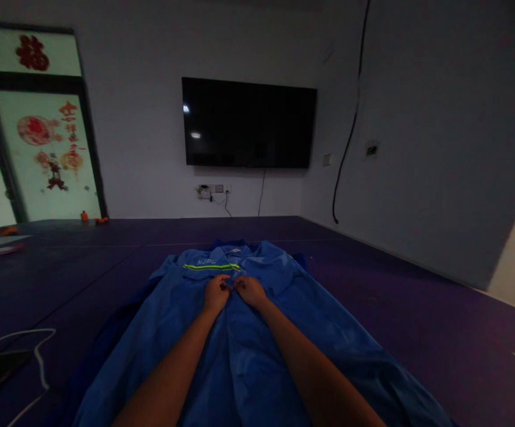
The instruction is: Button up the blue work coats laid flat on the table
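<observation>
Blue jacket [257, 332], spread flat, yellow-striped

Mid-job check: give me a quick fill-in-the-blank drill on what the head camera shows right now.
1. The left hand and right hand pinch the front of a ____ jacket.
2. A white cable lies on the purple surface to the person's ____.
3. The television on the far wall is switched ____.

Missing words: blue; left; off.
</observation>
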Demonstrator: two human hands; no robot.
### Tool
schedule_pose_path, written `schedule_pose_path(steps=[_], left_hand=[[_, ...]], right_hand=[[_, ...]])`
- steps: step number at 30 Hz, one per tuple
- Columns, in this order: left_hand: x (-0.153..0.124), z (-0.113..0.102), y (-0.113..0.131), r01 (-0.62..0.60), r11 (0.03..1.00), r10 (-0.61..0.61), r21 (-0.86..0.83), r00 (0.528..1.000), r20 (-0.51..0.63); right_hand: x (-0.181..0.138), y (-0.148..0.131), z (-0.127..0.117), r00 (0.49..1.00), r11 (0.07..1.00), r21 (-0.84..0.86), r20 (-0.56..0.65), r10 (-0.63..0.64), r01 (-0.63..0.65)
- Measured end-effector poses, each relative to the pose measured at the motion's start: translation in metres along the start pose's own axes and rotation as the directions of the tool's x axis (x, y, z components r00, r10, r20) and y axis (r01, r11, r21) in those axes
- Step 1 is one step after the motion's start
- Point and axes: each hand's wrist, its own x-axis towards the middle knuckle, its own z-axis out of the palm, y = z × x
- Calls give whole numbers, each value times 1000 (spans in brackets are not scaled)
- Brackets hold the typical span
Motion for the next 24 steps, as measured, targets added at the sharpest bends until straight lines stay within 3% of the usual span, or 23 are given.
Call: schedule_pose_path(steps=[15,24], left_hand=[[1,-1,-3,15,1000,-15,-2,1000,-23],[-17,-12,3,30,991,-27,-128,999,24]], right_hand=[[-2,2,1,999,999,42,-5,-33,33],[-30,-8,-3,993,993,37,44,-110,108]])
